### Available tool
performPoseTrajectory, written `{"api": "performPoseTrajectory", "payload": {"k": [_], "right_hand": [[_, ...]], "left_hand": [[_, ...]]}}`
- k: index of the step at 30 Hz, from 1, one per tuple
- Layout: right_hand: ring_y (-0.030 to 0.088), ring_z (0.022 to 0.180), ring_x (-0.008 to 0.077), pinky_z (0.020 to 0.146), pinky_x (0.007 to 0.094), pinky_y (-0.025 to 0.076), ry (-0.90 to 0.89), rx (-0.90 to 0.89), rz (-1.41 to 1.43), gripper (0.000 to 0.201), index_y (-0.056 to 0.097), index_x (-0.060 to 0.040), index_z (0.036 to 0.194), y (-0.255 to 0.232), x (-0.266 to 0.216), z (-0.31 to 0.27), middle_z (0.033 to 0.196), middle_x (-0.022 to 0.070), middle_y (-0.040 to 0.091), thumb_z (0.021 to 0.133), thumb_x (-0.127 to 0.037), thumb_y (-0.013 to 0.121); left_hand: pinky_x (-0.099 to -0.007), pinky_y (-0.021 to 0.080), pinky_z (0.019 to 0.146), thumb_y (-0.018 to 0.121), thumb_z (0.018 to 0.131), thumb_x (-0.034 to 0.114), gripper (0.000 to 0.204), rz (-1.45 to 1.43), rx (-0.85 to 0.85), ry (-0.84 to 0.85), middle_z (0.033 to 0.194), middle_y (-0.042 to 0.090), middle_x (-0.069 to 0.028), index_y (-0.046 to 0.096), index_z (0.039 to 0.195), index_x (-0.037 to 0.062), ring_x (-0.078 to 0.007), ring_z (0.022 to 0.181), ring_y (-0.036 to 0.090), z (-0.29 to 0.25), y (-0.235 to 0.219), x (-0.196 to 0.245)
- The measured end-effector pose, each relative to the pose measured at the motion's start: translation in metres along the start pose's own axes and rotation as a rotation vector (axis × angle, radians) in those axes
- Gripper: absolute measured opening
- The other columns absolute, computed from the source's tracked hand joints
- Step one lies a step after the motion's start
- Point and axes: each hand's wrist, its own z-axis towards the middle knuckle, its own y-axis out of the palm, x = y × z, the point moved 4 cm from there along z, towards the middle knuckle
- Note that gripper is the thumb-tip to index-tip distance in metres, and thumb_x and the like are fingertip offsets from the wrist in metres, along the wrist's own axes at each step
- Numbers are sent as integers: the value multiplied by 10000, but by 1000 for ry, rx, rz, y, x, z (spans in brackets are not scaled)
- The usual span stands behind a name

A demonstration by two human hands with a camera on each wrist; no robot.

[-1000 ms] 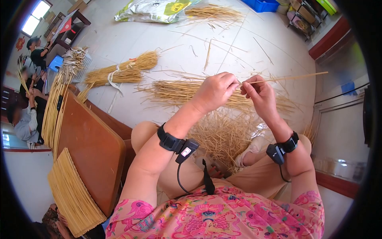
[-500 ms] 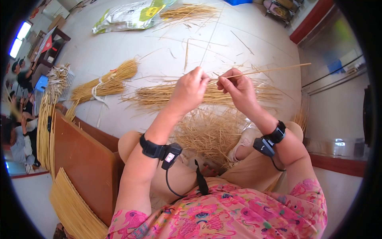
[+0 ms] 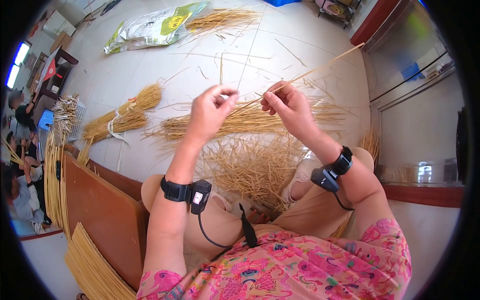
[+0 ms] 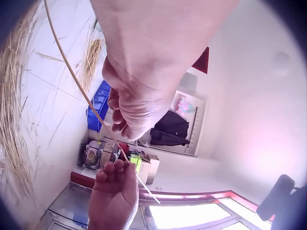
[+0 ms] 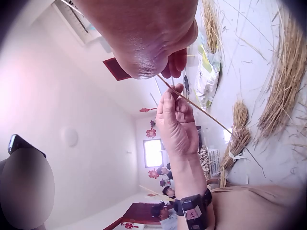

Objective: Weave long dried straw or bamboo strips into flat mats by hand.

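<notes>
A long thin straw stalk (image 3: 327, 64) is pinched between the thumb and fingers of my right hand (image 3: 292, 107). One length of it points up to the right; the other slants down to the left, over the loose straw bundle (image 3: 195, 125). My left hand (image 3: 211, 114) hovers to the left of the right hand, its fingers loosely bent and a gap showing between thumb and forefinger. In the right wrist view the stalk (image 5: 211, 117) runs past the fingertips of the left hand (image 5: 177, 132). Below both hands lies a heap of short straw pieces (image 3: 255, 170).
A tied straw bundle (image 3: 120, 112) lies on the floor to the left, near a brown wooden board (image 3: 102, 200). Farther off are a white and green bag (image 3: 155, 26) and more straw (image 3: 220, 21). Glass-panelled doors (image 3: 415, 120) stand at the right.
My left hand has moved left, away from the right hand, and its thumb and forefinger have parted. The right hand keeps its pinch on the stalk, whose far end now tilts higher.
</notes>
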Motion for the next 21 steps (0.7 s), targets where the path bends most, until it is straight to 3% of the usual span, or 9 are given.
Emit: {"api": "performPoseTrajectory", "payload": {"k": [1, 5, 11, 14, 16, 17, 21], "right_hand": [[584, 699, 73, 611, 211, 460, 13, -8, -15, 131, 544, -2, 900, 1, 0, 0, 775, 40, 627, 914, -131, 556], [585, 702, 73, 606, 205, 455, -6, -51, -33, 120, 551, 9, 906, 5, 0, -1, 779, 43, 629, 910, -111, 558], [587, 695, 77, 595, 201, 456, -71, 36, -11, 127, 551, 11, 901, -4, -4, 3, 777, 48, 629, 916, -115, 547], [594, 693, 86, 590, 201, 461, -140, 150, 39, 150, 551, 8, 900, -30, -12, 16, 781, 54, 630, 926, -138, 532], [600, 693, 91, 587, 201, 464, -192, 234, 32, 168, 548, 6, 906, -55, -22, 26, 787, 59, 631, 932, -158, 524], [605, 707, 94, 590, 202, 464, -229, 235, 68, 192, 553, 12, 958, -63, -24, 30, 816, 73, 639, 934, -176, 524], [603, 728, 97, 604, 210, 468, -180, 151, 72, 240, 552, 26, 1042, -59, -22, 29, 866, 87, 647, 936, -186, 522]], "left_hand": [[-216, 432, 535, 680, 800, 110, 165, -88, -67, 49, 692, 612, -33, 654, 905, -14, -59, 598, 539, -2, 7, 0], [-190, 406, 538, 631, 827, 91, 130, -139, -210, -52, 701, 605, -4, 666, 908, -5, -27, 601, 484, -8, 20, -5], [-201, 415, 549, 637, 829, 107, 135, -167, -231, -80, 686, 612, 1, 663, 908, 2, -41, 599, 494, -8, 18, -12], [-201, 466, 651, 604, 854, 57, 135, 47, -284, -133, 818, 653, -29, 631, 954, -32, -57, 738, 570, -7, 11, -12], [-195, 450, 631, 597, 861, 58, 129, 294, -276, -64, 808, 651, -22, 630, 947, -32, -54, 706, 551, -1, 7, -10], [-193, 442, 620, 594, 864, 58, 126, 418, -268, -27, 803, 649, -18, 630, 944, -32, -52, 690, 541, 1, 6, -10], [-188, 423, 594, 575, 890, 95, 124, 101, 149, 103, 798, 643, -27, 627, 952, 0, -54, 648, 509, 12, -20, -11]]}}
